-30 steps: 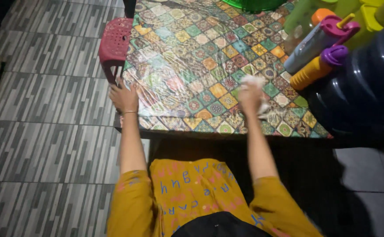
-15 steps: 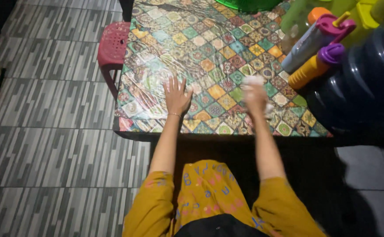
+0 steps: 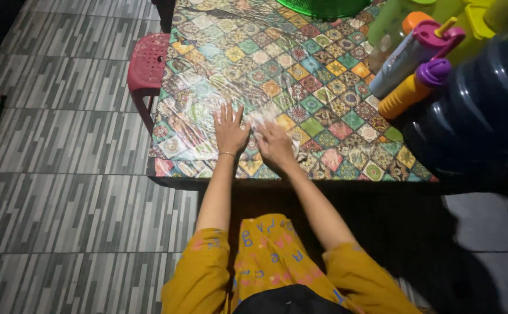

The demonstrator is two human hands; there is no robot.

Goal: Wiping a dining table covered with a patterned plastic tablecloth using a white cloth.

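My left hand [image 3: 230,129] lies flat, fingers spread, on the table [image 3: 300,75], which is covered by a colourful patterned cloth under clear plastic. My right hand [image 3: 275,144] is just to its right, pressing a white cloth [image 3: 264,118] onto the table near the front edge. Only a bit of the cloth shows beyond my fingers. A thin bracelet sits on my left wrist.
A red plastic stool [image 3: 147,64] stands at the table's left side. At the right are a large dark water jug [image 3: 475,110], an orange bottle with a purple cap [image 3: 412,88], a grey bottle with a pink cap [image 3: 408,52] and yellow-green containers. A green basket [image 3: 324,7] sits at the far edge. Grey striped floor tiles lie to the left.
My left hand moved from the table's left corner onto the tabletop. My right hand slid the white cloth leftward, from near the bottles to beside my left hand.
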